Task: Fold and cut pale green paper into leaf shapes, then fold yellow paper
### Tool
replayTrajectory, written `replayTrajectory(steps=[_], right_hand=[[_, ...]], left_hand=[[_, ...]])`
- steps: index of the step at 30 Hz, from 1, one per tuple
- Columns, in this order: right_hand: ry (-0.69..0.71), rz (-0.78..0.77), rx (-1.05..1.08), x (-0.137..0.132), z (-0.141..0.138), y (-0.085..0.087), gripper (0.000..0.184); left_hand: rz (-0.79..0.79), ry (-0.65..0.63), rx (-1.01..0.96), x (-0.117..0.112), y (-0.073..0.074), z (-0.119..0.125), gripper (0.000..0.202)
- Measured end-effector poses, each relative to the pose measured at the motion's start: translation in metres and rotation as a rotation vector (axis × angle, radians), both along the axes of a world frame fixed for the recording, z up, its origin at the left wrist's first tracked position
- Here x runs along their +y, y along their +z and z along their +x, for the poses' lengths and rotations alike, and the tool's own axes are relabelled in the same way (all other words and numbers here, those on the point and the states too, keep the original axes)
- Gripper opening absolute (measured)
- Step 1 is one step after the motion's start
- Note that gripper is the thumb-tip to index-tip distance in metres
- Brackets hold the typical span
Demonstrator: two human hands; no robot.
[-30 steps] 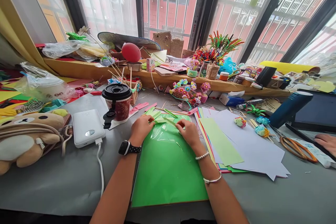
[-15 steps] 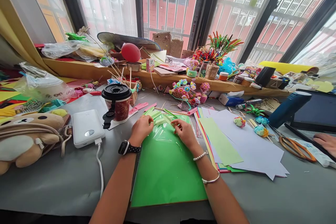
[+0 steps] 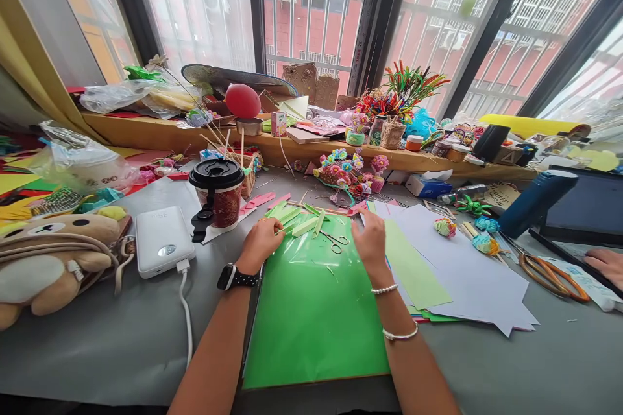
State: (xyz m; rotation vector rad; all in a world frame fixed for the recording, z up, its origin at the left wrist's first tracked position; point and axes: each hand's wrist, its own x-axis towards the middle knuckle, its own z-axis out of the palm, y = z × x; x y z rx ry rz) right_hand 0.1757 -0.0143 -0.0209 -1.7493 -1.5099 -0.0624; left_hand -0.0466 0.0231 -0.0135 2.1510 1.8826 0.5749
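My left hand (image 3: 261, 245) is closed, fingertips pinched at a thin light-green paper strip (image 3: 281, 229). Folded light-green paper pieces (image 3: 306, 224) lie right beside it, at the far end of a glossy green board (image 3: 311, 311). Loosely bent, the fingers of my right hand (image 3: 370, 243) are at the board's far right edge, and I see nothing in them. Small scissors (image 3: 335, 241) rest on the board between my hands. Pink paper strips (image 3: 260, 200) lie past the board's far edge.
To the left stand a lidded coffee cup (image 3: 217, 201), a white power bank (image 3: 164, 241) and a plush bear (image 3: 53, 259). White paper sheets (image 3: 462, 259) and orange-handled scissors (image 3: 555, 277) lie on the right. Another person's hand (image 3: 606, 264) shows at the right edge.
My right hand has moved right, off the green paper pieces, to the board's edge. The small scissors now show on the board. My left hand has stayed nearly in place.
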Motion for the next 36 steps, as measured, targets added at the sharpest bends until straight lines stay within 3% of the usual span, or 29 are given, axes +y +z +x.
replayTrajectory(steps=[3,5,7,11,17,19,22,24,26,29,33,36], right_hand=[[-0.358,-0.295,-0.044,-0.003,0.016,0.005,0.051],[-0.424,-0.500,-0.032,-0.004,0.018,0.004,0.054],[-0.398,-0.617,-0.034,-0.006,0.016,0.003,0.048],[-0.327,-0.596,-0.098,-0.008,0.008,0.007,0.041],[-0.293,-0.475,-0.032,-0.007,0.014,0.016,0.033],[-0.168,-0.280,0.125,-0.006,0.016,0.018,0.033],[0.278,0.061,0.643,-0.007,0.013,0.022,0.037],[0.514,0.116,0.961,-0.008,0.008,0.024,0.043],[0.574,0.114,1.135,-0.009,0.002,0.025,0.045],[0.577,0.135,1.219,-0.009,-0.005,0.023,0.042],[0.657,0.106,1.193,-0.007,-0.009,0.018,0.034],[0.614,0.060,1.165,-0.005,-0.008,0.017,0.032]], left_hand=[[0.029,0.035,-0.040,-0.003,0.004,0.001,0.017],[0.010,0.074,-0.066,-0.004,0.007,0.002,0.020],[0.002,0.109,-0.061,-0.005,0.010,0.002,0.023],[0.066,0.151,-0.004,-0.005,0.012,0.002,0.027],[0.088,0.152,-0.002,-0.002,0.006,0.001,0.028],[0.115,0.118,-0.017,-0.002,0.005,0.000,0.027],[0.248,0.086,-0.060,-0.003,0.008,0.002,0.032],[0.331,0.031,-0.164,-0.007,0.014,0.007,0.033],[0.270,-0.152,-0.372,-0.014,0.021,0.016,0.035],[-0.055,-0.464,-0.575,-0.026,0.028,0.033,0.045],[-0.171,-0.500,-0.348,-0.044,0.038,0.045,0.034],[-0.170,-0.504,-0.121,-0.060,0.058,0.035,0.029]])
